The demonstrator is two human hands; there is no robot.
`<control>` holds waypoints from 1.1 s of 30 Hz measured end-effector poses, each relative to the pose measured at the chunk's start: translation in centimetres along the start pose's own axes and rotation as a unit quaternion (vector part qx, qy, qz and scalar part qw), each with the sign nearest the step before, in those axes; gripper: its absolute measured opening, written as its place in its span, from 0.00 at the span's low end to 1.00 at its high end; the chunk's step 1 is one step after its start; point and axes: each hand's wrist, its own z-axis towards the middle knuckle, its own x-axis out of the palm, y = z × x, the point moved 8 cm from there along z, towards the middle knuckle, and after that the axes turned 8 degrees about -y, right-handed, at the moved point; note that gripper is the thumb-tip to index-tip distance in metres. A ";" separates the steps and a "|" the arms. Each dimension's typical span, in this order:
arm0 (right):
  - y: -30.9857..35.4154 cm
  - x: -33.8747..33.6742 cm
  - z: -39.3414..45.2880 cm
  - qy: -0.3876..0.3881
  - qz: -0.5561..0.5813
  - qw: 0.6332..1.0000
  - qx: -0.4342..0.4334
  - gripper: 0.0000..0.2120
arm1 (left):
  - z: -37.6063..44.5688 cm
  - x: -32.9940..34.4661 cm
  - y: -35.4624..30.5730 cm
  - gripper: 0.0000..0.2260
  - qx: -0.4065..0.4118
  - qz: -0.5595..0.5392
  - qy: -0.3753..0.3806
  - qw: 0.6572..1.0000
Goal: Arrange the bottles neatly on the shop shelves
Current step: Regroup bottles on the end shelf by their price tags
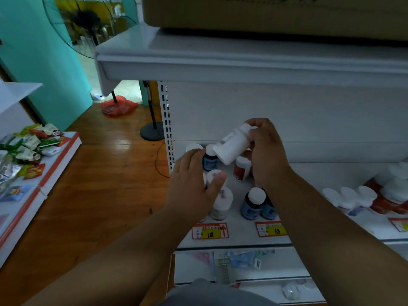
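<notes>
My right hand [266, 151] pinches the tilted white bottle [231, 144] by its cap at twelve o'clock above the shelf [242, 239], light, rigid, slick plastic, while my left hand [194, 180] rests loosely spread on bottle tops.

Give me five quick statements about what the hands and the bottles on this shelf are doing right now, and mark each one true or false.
1. The right hand holds a white bottle tilted in the air. True.
2. The left hand grips a blue bottle lifted off the shelf. False: it rests with fingers fairly straight on the standing bottles and lifts nothing.
3. Two blue bottles with white caps stand by the price tag reading 68. True.
4. The white bottle is held by its base. False: the fingers are at its cap end.
5. A cardboard box sits on the shelf above. True.
</notes>
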 end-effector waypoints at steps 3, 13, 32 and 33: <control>-0.4 -1.5 -2.3 0.027 0.220 0.960 0.172 0.08 | -0.2 0.4 -2.2 0.32 0.010 -0.103 -0.019 0.995; 1.6 -13.0 -4.7 0.054 0.244 0.958 0.139 0.20 | -3.3 6.1 -12.9 0.22 0.093 -0.276 0.053 0.955; -0.4 -42.3 -3.0 -0.054 -0.089 0.993 -0.058 0.05 | -13.0 24.1 -32.7 0.19 0.025 -0.236 0.151 0.960; -0.4 -41.8 -2.6 -0.041 -0.099 0.992 -0.064 0.06 | -12.8 24.1 -32.5 0.18 0.021 -0.233 0.144 0.962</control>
